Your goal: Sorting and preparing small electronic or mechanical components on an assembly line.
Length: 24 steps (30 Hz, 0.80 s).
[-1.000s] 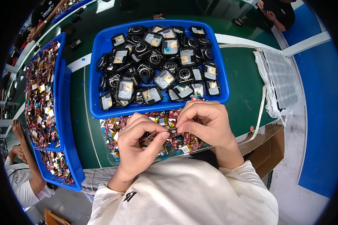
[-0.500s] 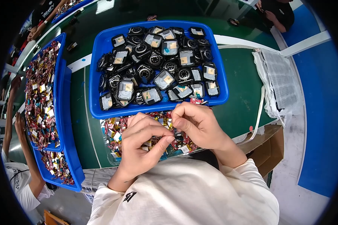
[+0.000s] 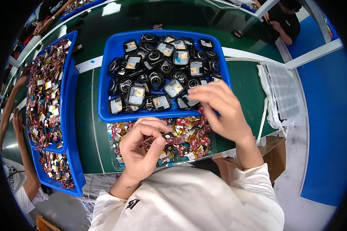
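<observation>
My left hand (image 3: 142,148) is closed in a pinch over a clear shallow tray (image 3: 117,163) full of small red circuit boards (image 3: 196,142) with yellow and white parts. Between its thumb and fingers a small red circuit board (image 3: 147,142) shows in part, with a dark bit at the fingertips. My right hand (image 3: 223,111) is raised over the near right edge of a blue tray (image 3: 101,98), fingers loosely bent and thumb apart, slightly blurred; nothing shows in it. The blue tray holds a heap of black smartwatch cases (image 3: 156,80), several with grey insides and tan stickers.
Deep blue bins (image 3: 71,82) of red boards stand at left on the green table (image 3: 86,142). Bubble wrap (image 3: 283,94) lies at the right edge, above a cardboard box (image 3: 275,156). Other people's arms (image 3: 25,154) show at far left; another person (image 3: 285,23) works at back right.
My hands have parted. The right one has lifted away to the right and toward the blue tray; the left stays low, with a small board now showing in it. The view has shifted slightly.
</observation>
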Tool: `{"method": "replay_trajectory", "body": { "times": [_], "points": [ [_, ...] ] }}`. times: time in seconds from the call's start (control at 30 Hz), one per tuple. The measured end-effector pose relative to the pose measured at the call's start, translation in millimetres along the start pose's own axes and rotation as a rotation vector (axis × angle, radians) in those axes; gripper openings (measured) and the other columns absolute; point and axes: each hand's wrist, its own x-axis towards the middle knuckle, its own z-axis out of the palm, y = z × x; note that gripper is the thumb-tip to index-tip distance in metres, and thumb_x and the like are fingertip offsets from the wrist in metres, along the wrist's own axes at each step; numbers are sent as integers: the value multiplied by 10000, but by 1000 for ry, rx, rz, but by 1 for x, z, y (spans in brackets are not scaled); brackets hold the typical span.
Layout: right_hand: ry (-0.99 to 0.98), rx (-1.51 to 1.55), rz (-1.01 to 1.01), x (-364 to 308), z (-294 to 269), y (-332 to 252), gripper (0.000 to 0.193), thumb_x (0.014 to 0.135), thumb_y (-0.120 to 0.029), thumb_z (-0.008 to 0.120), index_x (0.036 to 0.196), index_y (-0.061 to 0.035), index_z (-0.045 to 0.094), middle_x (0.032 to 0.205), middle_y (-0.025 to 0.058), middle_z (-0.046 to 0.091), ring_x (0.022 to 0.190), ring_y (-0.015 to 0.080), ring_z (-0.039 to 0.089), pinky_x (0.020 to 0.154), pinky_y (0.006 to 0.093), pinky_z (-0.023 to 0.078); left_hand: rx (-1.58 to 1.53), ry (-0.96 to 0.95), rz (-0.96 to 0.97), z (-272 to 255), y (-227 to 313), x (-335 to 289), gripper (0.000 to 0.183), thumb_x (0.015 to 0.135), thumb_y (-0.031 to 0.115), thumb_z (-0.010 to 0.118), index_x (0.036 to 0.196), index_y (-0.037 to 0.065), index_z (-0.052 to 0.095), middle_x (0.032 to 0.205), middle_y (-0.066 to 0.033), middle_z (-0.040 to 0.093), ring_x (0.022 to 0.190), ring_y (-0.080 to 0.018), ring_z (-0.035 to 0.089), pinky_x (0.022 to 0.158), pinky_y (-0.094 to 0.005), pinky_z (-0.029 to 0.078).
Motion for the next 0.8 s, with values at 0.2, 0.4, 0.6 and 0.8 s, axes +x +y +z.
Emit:
{"method": "replay_trajectory", "body": {
  "times": [0.2, 0.4, 0.6, 0.8],
  "points": [
    [-202, -190, 107, 15, -9, 29, 379, 731, 72, 572, 1072, -78, 646, 1095, 56, 646, 1036, 256, 551, 918, 378, 390, -180, 22, -189, 1, 3, -3, 57, 874, 29, 596, 853, -14, 564, 928, -138, 657, 965, -215, 630, 939, -383, 448],
    [-55, -68, 136, 13, -10, 31, 182, 805, -7, 621, 977, -47, 668, 999, 69, 665, 925, 221, 608, 845, 350, 447, -64, 6, -136, -1, 2, -2, 61, 818, -8, 662, 859, -31, 623, 1007, -156, 640, 899, -173, 627, 838, -287, 481],
    [78, 952, 690, 6, 4, -32, 211, 881, 6, 597, 1085, 42, 557, 979, 79, 642, 821, 69, 619, 656, 188, 514, 56, -6, -135, 2, 12, 3, 55, 763, -23, 676, 810, -21, 646, 1136, -206, 611, 947, -197, 613, 804, -286, 480],
    [-16, 908, 578, -7, 31, -44, 337, 790, 54, 609, 1125, 14, 611, 983, 52, 670, 738, 45, 593, 618, 203, 480, 348, -40, 12, 8, 16, 16, 73, 741, 7, 687, 811, -5, 675, 1163, -188, 619, 1069, -265, 611, 875, -325, 471]
  ]
}}
